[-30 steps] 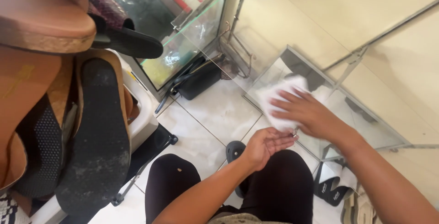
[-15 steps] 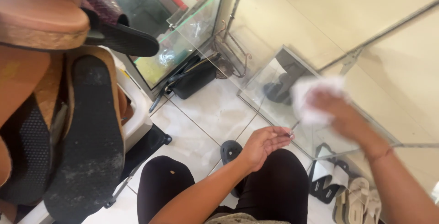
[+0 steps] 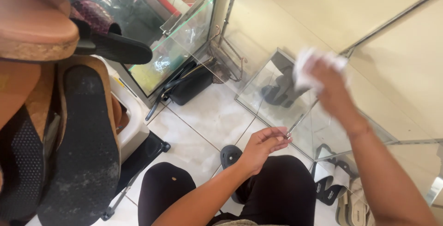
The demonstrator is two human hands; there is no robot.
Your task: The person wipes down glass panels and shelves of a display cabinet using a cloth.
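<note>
Head view: the right hand (image 3: pixel 333 92) is closed around a crumpled white cloth (image 3: pixel 308 65), fingers bunched on it, pressed against the sloping glass pane (image 3: pixel 277 97) of a low display case. The hand is blurred, so single fingers cannot be told apart. Against the earlier frames, the cloth and hand have travelled from about 6 o'clock on the pane up toward 1 o'clock, higher and further right.

The left hand (image 3: pixel 262 146) has stayed just above the knee in black trousers (image 3: pixel 281 189), fingers curled narrow, fingertips pinched at the near metal edge of the glass at 3 o'clock of the hand.

At 9 o'clock of the picture hang dark shoe soles (image 3: pixel 87 152); a black bag (image 3: pixel 191 87) lies on the white tiled floor (image 3: pixel 207 115) at 11 o'clock of the left hand. Sandals (image 3: pixel 355 203) sit at 5 o'clock.
</note>
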